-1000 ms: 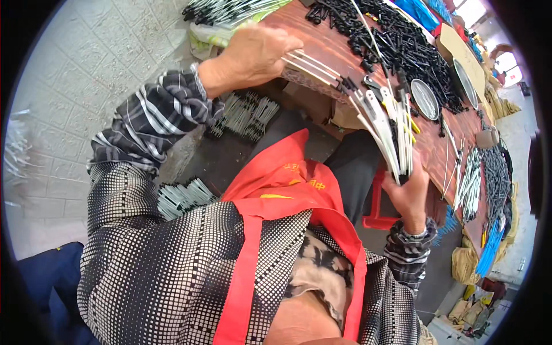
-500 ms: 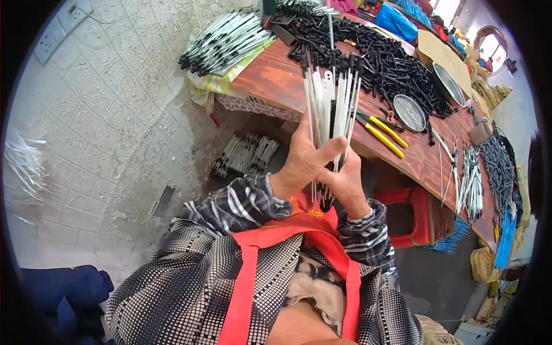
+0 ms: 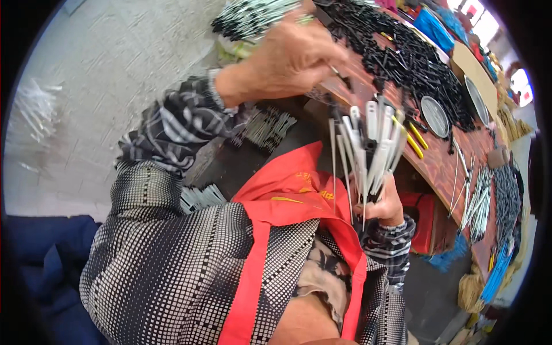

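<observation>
My right hand (image 3: 386, 202) is wrapped round the lower part of a bundle of slim white rods (image 3: 374, 144). The rods fan out upward, some with black ends, in front of my red apron (image 3: 287, 184). My left hand (image 3: 293, 60) is raised up and to the left, above the table's near-left corner, its fingers curled and slightly blurred. A thin black-tipped rod (image 3: 343, 77) sticks out from its fingertips toward the bundle; most of its length is hidden behind the hand.
Black parts heap along the wooden table (image 3: 440, 167), beside yellow-handled pliers (image 3: 417, 139) and an oval metal dish (image 3: 435, 117). A black-and-white rod pile (image 3: 253, 17) lies at the far left. Bundled rods (image 3: 269, 127) lie below. A red stool (image 3: 417, 221) stands under the table.
My left hand has come off the bundle and moved up and left. The bundle, in my right hand alone, is lower, further right and more fanned out. The view has shifted.
</observation>
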The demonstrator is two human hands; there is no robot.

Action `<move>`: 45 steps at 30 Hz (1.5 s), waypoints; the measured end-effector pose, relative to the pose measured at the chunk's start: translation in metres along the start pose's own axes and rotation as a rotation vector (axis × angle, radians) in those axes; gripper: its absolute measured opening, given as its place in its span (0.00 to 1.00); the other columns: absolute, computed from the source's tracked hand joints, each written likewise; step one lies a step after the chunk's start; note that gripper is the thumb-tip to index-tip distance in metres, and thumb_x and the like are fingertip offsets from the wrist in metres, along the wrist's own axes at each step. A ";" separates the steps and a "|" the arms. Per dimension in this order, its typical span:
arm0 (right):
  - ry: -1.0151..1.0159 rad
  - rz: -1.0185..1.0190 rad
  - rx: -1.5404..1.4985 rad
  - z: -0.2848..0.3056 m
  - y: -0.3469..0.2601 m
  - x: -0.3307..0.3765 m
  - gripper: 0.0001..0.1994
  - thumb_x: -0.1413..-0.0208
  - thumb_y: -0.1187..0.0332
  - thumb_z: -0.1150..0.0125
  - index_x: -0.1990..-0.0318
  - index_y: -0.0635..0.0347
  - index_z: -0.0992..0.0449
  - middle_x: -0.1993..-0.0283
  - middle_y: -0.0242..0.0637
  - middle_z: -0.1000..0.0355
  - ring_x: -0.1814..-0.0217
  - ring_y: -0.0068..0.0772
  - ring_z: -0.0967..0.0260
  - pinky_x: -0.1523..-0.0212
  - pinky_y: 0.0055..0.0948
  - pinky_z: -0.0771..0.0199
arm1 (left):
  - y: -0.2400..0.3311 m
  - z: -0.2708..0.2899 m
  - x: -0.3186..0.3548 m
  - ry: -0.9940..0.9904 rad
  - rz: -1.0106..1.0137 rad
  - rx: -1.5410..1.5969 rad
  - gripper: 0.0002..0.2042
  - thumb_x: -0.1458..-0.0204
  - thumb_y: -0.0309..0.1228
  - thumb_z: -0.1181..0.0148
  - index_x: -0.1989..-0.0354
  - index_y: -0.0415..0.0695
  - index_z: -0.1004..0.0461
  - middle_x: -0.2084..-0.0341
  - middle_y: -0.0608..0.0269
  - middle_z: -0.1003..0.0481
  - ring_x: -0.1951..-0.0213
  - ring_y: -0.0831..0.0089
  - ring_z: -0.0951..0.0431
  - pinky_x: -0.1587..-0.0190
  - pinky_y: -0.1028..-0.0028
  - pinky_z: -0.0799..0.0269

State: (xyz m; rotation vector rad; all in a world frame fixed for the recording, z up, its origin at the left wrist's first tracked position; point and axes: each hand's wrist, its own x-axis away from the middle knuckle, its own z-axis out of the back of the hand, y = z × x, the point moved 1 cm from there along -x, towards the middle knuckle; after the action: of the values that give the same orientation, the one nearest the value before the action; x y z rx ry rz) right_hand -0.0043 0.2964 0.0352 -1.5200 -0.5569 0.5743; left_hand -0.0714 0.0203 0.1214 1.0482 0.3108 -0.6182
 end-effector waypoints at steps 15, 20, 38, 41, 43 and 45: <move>0.339 0.175 0.445 -0.065 0.002 -0.176 0.26 0.56 0.66 0.41 0.50 0.71 0.36 0.69 0.46 0.27 0.69 0.43 0.27 0.67 0.35 0.27 | -0.075 -0.049 0.050 0.294 0.550 1.027 0.18 0.53 0.34 0.36 0.54 0.41 0.30 0.65 0.66 0.26 0.63 0.77 0.26 0.56 0.76 0.30; 0.239 0.266 0.963 -0.092 -0.042 -0.199 0.26 0.53 0.67 0.40 0.45 0.67 0.36 0.69 0.47 0.27 0.69 0.49 0.29 0.67 0.36 0.29 | -0.080 0.010 0.048 0.476 0.516 1.175 0.17 0.55 0.26 0.40 0.54 0.39 0.30 0.65 0.64 0.26 0.63 0.75 0.25 0.57 0.75 0.29; 0.161 -0.123 0.882 -0.005 0.058 -0.140 0.18 0.52 0.71 0.38 0.53 0.67 0.28 0.78 0.47 0.27 0.78 0.39 0.27 0.76 0.33 0.30 | -0.175 0.252 -0.161 0.407 0.289 -0.078 0.22 0.53 0.23 0.38 0.48 0.34 0.32 0.79 0.57 0.28 0.80 0.74 0.28 0.76 0.73 0.33; 0.146 -0.266 0.757 -0.001 0.080 -0.128 0.18 0.52 0.70 0.38 0.53 0.67 0.27 0.77 0.47 0.26 0.77 0.39 0.26 0.74 0.33 0.29 | -0.205 0.246 -0.194 0.242 0.512 -0.331 0.23 0.55 0.30 0.37 0.49 0.36 0.29 0.74 0.52 0.24 0.75 0.68 0.25 0.69 0.70 0.29; 0.098 -0.291 0.697 0.001 0.085 -0.128 0.18 0.51 0.68 0.39 0.53 0.67 0.28 0.76 0.47 0.26 0.75 0.42 0.26 0.73 0.35 0.29 | -0.253 0.247 -0.197 0.263 0.448 -0.503 0.22 0.54 0.35 0.38 0.52 0.34 0.28 0.70 0.50 0.24 0.69 0.64 0.24 0.64 0.67 0.29; 0.057 -0.397 0.593 0.004 0.090 -0.124 0.17 0.48 0.66 0.42 0.52 0.65 0.29 0.75 0.48 0.26 0.71 0.48 0.25 0.69 0.40 0.28 | -0.293 0.235 -0.204 0.254 0.288 -0.777 0.26 0.52 0.47 0.41 0.57 0.32 0.25 0.62 0.45 0.23 0.58 0.56 0.23 0.54 0.61 0.28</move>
State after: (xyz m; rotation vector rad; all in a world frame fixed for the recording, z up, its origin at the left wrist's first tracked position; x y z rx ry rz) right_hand -0.1005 0.2154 -0.0525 -0.8326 -0.5626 0.3409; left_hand -0.4226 -0.2225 0.1310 0.4007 0.5549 -0.0707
